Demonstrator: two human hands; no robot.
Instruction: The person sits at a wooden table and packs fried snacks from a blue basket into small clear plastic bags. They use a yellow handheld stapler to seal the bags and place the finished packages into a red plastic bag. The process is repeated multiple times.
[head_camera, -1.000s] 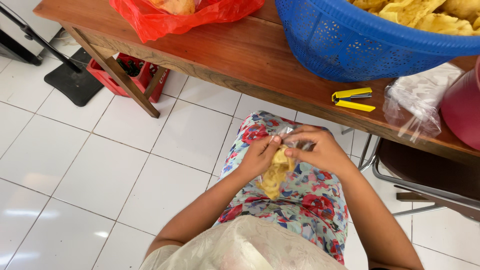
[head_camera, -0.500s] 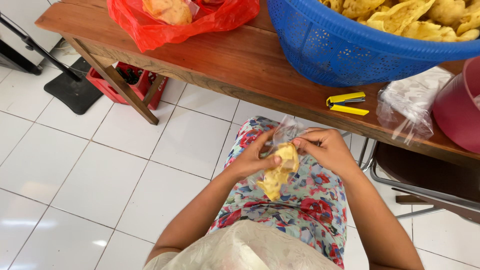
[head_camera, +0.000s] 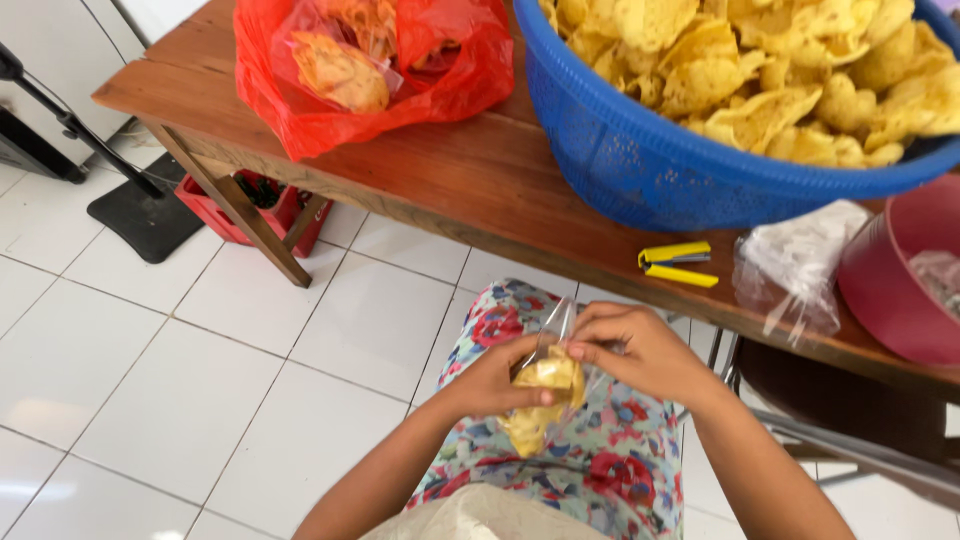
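Fingers of the left hand (head_camera: 497, 382) wrap around the body of a small clear bag of yellow chips (head_camera: 541, 398), thumb laid across its front, while the right hand (head_camera: 640, 350) pinches the bag's twisted neck between fingertips pressed together near the top. The bag hangs over the lap, above a floral-print garment (head_camera: 610, 470), just in front of the edge of the wooden table (head_camera: 470, 180). Compared with a second ago, both hands have stayed closed on the bag in much the same place over the lap, and the right hand has gathered the plastic neck tighter. The view has tilted upward, so more of the blue basket (head_camera: 650, 170) heaped with chips and the red plastic bag (head_camera: 300, 110) now shows. A yellow stapler (head_camera: 678, 264), crumpled clear bags (head_camera: 800, 265) and a pink tub (head_camera: 895, 290) sit on the table near the right hand.
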